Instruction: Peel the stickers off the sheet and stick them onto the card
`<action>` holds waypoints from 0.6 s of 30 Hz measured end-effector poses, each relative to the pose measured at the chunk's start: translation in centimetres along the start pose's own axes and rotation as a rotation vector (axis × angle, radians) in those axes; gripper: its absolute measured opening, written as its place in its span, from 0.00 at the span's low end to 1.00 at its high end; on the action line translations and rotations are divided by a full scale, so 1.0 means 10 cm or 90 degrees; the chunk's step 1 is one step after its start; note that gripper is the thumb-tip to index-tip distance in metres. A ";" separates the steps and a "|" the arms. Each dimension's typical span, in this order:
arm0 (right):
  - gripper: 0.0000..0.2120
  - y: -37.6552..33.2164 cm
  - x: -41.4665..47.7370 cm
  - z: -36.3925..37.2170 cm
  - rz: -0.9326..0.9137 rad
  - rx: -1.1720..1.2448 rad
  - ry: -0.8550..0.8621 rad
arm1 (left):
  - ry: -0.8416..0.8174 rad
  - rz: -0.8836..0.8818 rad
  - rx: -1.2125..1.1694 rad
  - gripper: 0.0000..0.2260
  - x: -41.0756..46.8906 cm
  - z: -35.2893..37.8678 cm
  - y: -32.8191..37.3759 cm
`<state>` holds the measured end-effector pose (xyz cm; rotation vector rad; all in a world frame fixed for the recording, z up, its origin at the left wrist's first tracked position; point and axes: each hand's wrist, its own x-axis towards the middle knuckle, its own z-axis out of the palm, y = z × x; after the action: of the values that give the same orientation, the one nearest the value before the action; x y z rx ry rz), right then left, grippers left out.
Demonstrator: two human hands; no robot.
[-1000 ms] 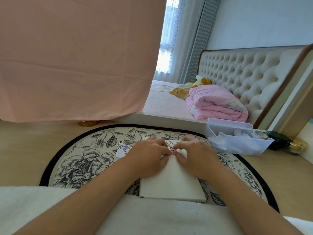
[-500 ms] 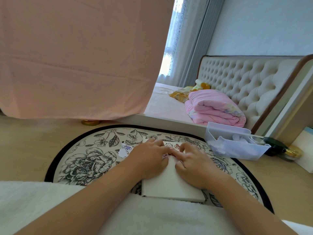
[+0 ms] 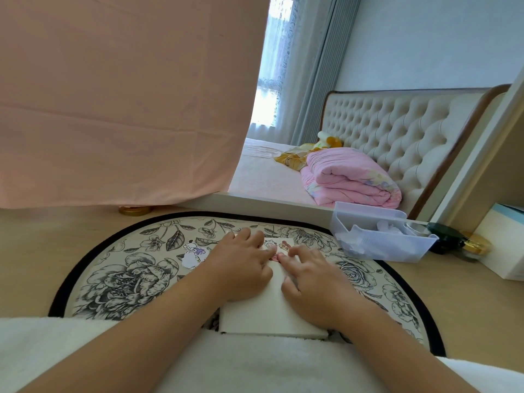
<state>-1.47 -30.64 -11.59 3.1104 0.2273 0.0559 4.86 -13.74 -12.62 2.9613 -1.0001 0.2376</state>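
Card (image 3: 272, 316) lies centre frame on the floral mat (image 3: 127, 279), two stickers (image 3: 285, 246) already at its far end. Left hand (image 3: 243, 265) and right hand (image 3: 312, 276) rest on it, fingers nearly straight, gripping nothing, tips pressing a pink sticker (image 3: 274, 258) down. Another sticker piece (image 3: 194, 253) lies left of them: judged partway.

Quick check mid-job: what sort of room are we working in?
A bedroom, most likely: a bed with a tufted headboard, a folded pink quilt on it, and long curtains behind.
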 end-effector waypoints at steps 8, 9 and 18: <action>0.27 0.03 0.02 -0.01 -0.004 -0.005 -0.004 | 0.090 0.076 -0.068 0.29 -0.14 -0.01 0.00; 0.27 0.04 0.02 -0.01 -0.013 -0.020 0.006 | 0.097 0.085 -0.075 0.31 -0.15 0.00 0.00; 0.38 0.13 -0.07 -0.01 -0.134 -0.050 0.063 | 0.091 0.044 -0.133 0.24 -0.20 -0.02 0.04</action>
<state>-1.95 -32.06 -11.47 2.9887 0.5388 0.2102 3.03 -12.89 -12.75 2.6850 -1.0405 0.3201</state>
